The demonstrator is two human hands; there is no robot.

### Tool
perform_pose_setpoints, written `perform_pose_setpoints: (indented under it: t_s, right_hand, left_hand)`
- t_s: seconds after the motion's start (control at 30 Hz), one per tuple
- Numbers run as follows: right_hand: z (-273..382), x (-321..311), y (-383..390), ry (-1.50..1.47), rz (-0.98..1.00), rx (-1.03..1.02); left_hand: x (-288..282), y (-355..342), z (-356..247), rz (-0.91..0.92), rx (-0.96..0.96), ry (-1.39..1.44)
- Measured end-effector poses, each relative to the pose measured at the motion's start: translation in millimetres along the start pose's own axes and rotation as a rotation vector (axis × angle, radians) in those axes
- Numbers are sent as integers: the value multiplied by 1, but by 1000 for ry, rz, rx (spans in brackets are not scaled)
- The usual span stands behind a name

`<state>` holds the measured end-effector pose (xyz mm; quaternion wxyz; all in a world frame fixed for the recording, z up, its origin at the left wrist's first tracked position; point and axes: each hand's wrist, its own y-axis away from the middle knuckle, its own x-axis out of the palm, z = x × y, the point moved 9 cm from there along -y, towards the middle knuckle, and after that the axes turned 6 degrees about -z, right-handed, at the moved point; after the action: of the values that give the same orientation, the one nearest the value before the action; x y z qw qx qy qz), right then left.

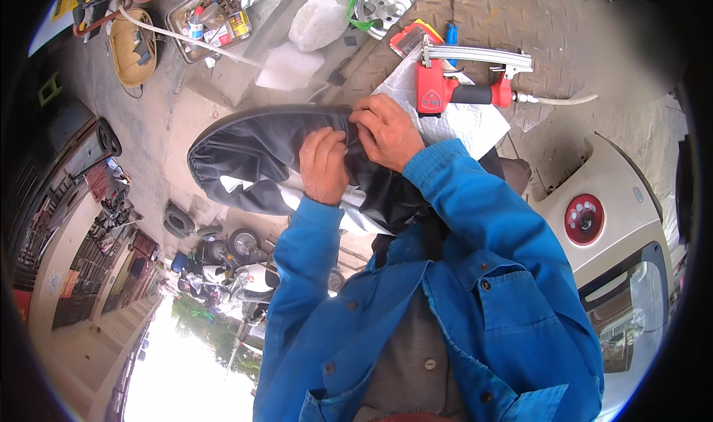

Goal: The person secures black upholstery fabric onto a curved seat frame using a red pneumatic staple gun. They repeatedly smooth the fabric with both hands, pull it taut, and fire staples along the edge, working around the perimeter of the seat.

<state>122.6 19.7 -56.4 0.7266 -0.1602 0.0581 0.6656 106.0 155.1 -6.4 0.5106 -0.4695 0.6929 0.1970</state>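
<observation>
A long black vinyl seat cover [256,136], shaped like that of a motorcycle seat, lies across my lap with its rounded end to the left. It is wrinkled, and white patches show through near its lower side. My left hand [324,166] is closed on the cover, fingers curled with their tips pressed into the black material. Just right of it and slightly farther away, my right hand [386,131] pinches the cover near its far edge. The fingertips of both hands are close together and partly hidden. A red air staple gun [432,88] rests beyond my right hand, on a white sheet [475,121].
A pale hose [561,101] runs right from the staple gun. White foam chunks [318,23], a tray of bottles [212,51] and a yellow basin [119,51] lie on the far ground. A metal wheel [385,6] is beyond. A beige vehicle [575,173] stands right, motorbikes [241,277] left.
</observation>
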Motion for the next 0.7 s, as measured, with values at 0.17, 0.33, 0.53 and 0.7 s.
perform_pose_setpoints:
  t_s: [0.17,0.33,0.53,0.7]
  right_hand:
    - [3,-1,-2,44,22,-23]
    - [1,3,-1,88,45,-20]
    - [4,10,-5,169,126,-17]
    - [8,18,-12,212,205,-41]
  left_hand:
    - [5,-1,18,-11,39,221]
    - [22,5,29,-28,65,282]
    - [23,2,26,-65,142,262]
    - [17,-15,18,-105,233,286]
